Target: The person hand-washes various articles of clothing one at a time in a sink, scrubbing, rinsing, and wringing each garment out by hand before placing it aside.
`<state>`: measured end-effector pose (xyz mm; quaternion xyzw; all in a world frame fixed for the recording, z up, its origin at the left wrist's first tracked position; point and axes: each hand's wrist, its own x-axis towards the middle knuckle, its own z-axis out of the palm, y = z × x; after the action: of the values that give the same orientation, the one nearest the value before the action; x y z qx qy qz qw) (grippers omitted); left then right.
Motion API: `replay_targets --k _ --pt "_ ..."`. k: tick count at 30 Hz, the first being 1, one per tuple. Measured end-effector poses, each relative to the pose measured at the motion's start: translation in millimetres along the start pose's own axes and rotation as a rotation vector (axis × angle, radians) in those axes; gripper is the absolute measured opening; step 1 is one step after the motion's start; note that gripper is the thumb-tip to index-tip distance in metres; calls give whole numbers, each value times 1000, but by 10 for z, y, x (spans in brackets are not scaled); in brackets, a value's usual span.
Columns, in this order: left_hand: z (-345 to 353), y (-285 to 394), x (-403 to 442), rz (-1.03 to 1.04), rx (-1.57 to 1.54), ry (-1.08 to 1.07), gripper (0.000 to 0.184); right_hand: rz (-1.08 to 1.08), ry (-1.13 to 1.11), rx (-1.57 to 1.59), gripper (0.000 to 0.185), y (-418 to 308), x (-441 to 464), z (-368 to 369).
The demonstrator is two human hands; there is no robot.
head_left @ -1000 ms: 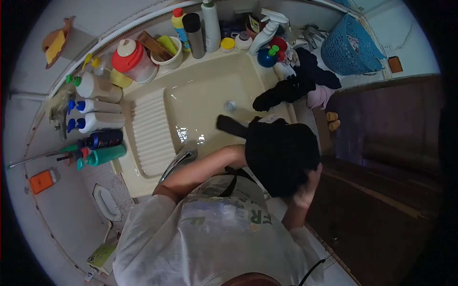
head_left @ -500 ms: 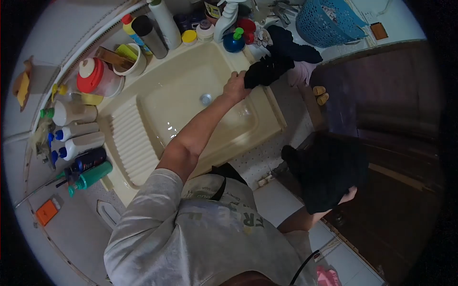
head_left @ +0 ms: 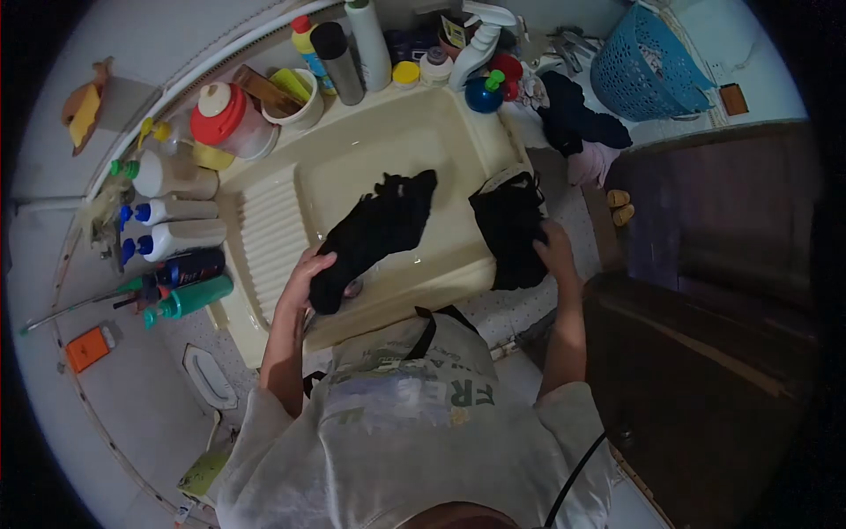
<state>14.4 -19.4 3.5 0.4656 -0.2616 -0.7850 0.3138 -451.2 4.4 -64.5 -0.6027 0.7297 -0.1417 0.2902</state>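
In my left hand [head_left: 306, 275] is a crumpled black cloth garment [head_left: 379, 231], its thumb lying over the near end. That garment stretches across the basin of the cream washing sink [head_left: 480, 269], its frilled far end toward the middle. My right hand [head_left: 555, 251] grips the outer side of a second black garment [head_left: 509, 227] with a pale band along its top. This one hangs at the sink's right rim. The exact kind of either garment is not clear. The folds hide some of the fingers on both hands.
A ribbed washboard [head_left: 271, 234] forms the sink's left side. Bottles such as a white spray bottle [head_left: 483, 42] line its back and left. Dark clothes [head_left: 577, 115] and a pink cloth [head_left: 594, 165] lie right of it, near a blue laundry basket [head_left: 648, 70].
My left hand has drawn a black garment from the far right corner toward the sink's near left. My right hand has brought the other up from the lower right. The view has shifted.
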Motion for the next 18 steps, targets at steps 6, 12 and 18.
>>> replay_targets --k 6,12,18 --pt "-465 -197 -638 248 -31 402 48 38 118 -88 42 9 97 175" --pt "-488 -251 -706 385 -157 437 44 98 148 298 36 -17 120 58" --pt "-533 -254 -761 370 -224 417 47 49 305 635 35 43 222 -421"
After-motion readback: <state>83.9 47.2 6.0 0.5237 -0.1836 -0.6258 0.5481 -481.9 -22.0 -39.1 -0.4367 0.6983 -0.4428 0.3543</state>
